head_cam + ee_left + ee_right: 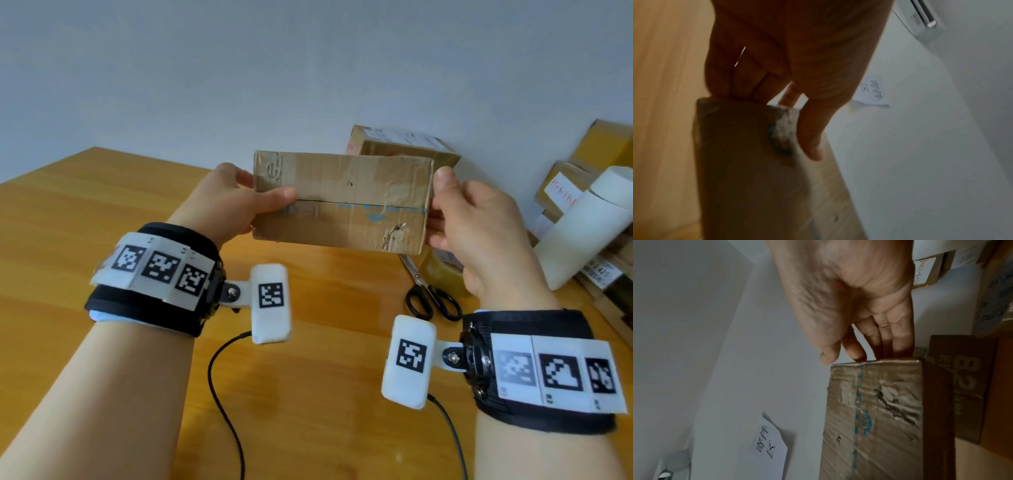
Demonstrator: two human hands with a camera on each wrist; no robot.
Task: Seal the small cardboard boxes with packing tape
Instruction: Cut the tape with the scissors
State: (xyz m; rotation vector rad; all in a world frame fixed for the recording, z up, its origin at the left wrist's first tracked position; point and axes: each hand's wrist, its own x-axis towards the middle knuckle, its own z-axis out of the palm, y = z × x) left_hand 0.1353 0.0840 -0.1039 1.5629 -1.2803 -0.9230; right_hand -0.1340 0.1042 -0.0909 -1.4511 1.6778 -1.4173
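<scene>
While both hands hold the worn brown cardboard box [342,202] in the air above the wooden surface [102,219], its centre seam faces the person. The left hand [226,202] and right hand [476,226] each clamp an end, thumbs in front. Setting it flat, seam up, beside the black-handled scissors [430,298] would likely ease taping.

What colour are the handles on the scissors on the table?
Black. The scissors lie on the table below the held box, seen best in the head view.
</scene>
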